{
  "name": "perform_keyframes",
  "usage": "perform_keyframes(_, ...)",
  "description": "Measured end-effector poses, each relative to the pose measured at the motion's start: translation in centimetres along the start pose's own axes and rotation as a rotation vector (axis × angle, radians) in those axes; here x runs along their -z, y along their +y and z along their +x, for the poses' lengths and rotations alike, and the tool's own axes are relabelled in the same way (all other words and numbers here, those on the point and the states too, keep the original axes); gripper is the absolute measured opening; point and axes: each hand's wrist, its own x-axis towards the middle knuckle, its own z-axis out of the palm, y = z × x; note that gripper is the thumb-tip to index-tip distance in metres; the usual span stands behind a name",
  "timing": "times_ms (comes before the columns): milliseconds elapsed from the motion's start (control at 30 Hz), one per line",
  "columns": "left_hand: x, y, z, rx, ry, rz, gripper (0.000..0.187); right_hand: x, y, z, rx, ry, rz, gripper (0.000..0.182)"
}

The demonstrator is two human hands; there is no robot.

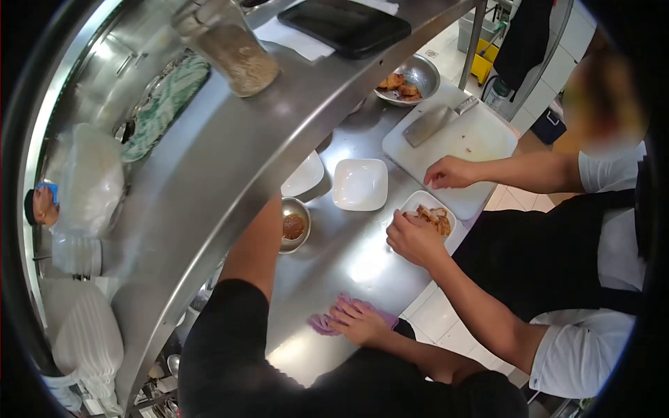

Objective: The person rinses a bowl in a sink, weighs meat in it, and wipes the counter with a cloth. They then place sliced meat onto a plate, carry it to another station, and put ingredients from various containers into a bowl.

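My right hand (pixel 361 323) presses on a bunched purple cloth (pixel 322 324) on the steel counter (pixel 327 268), its fingers over the cloth. My left forearm (pixel 256 247) reaches up beneath the steel shelf, which hides the hand. Beside that forearm stands a small metal bowl (pixel 295 224) with brown sauce in it. A square white bowl (pixel 360 184) and another white bowl (pixel 304 175), partly covered by the shelf edge, are further along the counter.
A co-worker's hand (pixel 417 238) is at a white dish (pixel 453 224) of sliced fried meat. Their other hand (pixel 449 172) is over a white cutting board (pixel 481 143) with a cleaver (pixel 428 125). Above the counter, the steel shelf (pixel 230 160) carries a phone (pixel 345 26) and a jar (pixel 240 59).
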Motion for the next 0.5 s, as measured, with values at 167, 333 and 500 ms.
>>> perform_keyframes(167, -2.0, -2.3, 3.3, -0.053, 0.060, -0.045, 0.036, 6.8, -1.6, -0.9, -0.260, 0.000, 0.089, 0.037)
perform_keyframes(333, 6.6, 1.1, -10.6, -0.240, -0.198, -0.280, 0.021, 0.5, -2.1, -5.0, -0.072, -0.055, 0.173, 0.038)
perform_keyframes(500, 12.3, -2.6, -33.0, 0.068, -0.571, -0.143, 0.034, 11.1, -1.3, -4.4, -0.225, 0.305, 0.763, 0.032)
